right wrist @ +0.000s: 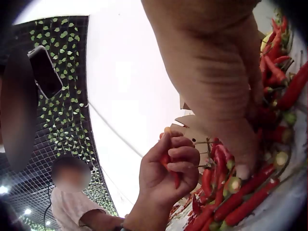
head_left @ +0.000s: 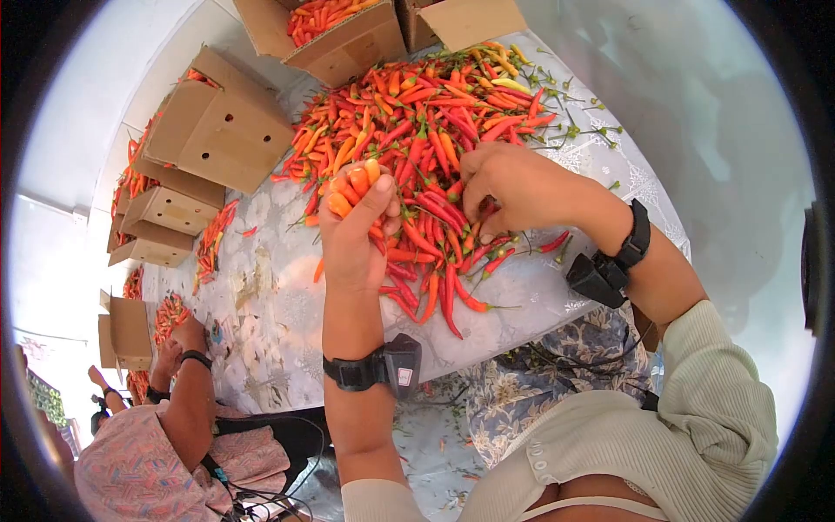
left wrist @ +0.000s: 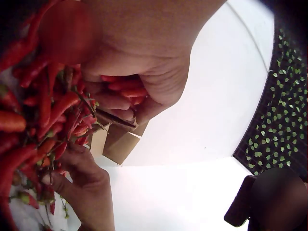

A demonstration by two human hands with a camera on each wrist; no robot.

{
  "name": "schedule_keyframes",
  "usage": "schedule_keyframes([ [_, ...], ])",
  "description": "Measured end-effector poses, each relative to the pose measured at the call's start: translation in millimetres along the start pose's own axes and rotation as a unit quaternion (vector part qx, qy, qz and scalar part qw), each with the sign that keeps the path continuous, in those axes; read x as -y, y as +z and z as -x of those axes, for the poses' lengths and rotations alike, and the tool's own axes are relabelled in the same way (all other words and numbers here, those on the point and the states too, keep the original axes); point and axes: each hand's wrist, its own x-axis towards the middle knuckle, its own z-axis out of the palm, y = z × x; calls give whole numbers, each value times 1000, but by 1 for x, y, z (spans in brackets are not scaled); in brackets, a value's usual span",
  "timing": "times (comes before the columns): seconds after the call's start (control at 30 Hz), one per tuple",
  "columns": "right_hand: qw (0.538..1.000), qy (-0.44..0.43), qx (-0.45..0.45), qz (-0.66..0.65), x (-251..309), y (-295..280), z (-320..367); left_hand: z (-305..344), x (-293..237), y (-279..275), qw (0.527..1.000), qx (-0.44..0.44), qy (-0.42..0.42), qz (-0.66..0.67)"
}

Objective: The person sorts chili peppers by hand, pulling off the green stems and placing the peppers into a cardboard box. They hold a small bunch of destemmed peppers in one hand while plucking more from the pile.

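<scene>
— Pale grey-green ribbed knit top [head_left: 609, 426], one, worn by you, behind both grips. Your left hand [head_left: 355, 230]?

— Fingers curled round a bunch of smooth orange and red chillies [head_left: 357, 181], blunt ends showing above the thumb. Looks near full. Hazard: chillies could slide out over your thumb, caused by adding too many or slackening the hold; too hard a squeeze could bruise them.

— Your right hand [head_left: 515, 184]?

— Fingers bent, tips down among chillies. Whether one is pinched, you cannot tell from these views.

— Main stock?

— Loose heap of glossy red and orange chillies [head_left: 422, 157], under your right grip, just beside the left, and reaching beyond both. Pieces lie crossed: a hard tug could drag neighbours towards you, over the near edge of the white patterned tablecloth [head_left: 522, 300].

— Strays?

— Single red chilli [head_left: 554, 242], between your right fingertips and the black strapped wrist camera [head_left: 598, 278]; a low sweep of that wrist could knock it away. Loose green stems [head_left: 570, 130], beyond your right grip: raking wide could mix them in.
</scene>
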Motion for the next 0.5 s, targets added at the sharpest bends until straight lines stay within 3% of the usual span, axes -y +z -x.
schedule_keyframes([
  [0.07, 999, -12, 36, -18, 1, -2, -1, 0, 0, 0, 1000, -1, -2, -1],
  [0.37, 949, 7, -111, -294, 3, -5, -6, 2, -3, -1, 1000, -9, 4, -2],
  [0.5, 871, 94, -141, -462, 1, -4, -9, 1, -3, -1, 1000, -11, 3, -4],
])
